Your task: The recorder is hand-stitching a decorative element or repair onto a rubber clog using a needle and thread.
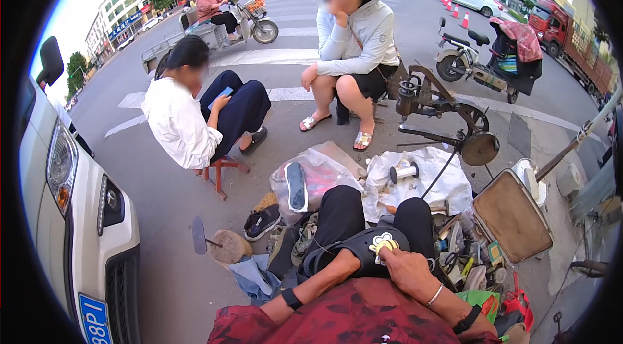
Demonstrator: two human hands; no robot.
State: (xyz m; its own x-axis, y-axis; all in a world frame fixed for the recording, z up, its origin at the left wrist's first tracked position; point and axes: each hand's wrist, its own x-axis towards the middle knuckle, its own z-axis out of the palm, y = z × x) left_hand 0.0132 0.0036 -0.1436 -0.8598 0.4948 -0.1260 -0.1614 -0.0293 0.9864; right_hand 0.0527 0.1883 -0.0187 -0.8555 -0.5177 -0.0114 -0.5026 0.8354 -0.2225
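A dark clog (358, 241) lies across my lap, between and over my knees. On its upper sits a white and yellow flower-shaped charm (384, 242). My left hand (345, 261) holds the clog from the left, its fingers mostly hidden by the shoe. From the right, my right hand (407, 270) closes with its fingertips at the charm, against the clog. Left of my knees are a dark sneaker (262, 222) and other worn shoes. A grey-blue shoe (296, 186) lies on a clear plastic bag (324, 172) ahead of me.
A hand-cranked sewing machine (448, 107) stands ahead right. Beside it, a white sheet (425, 182) bears a spool (404, 172). Tools and scraps crowd my right, near a brown board (513, 215). Two people sit ahead on low seats. A white vehicle (91, 214) stands left.
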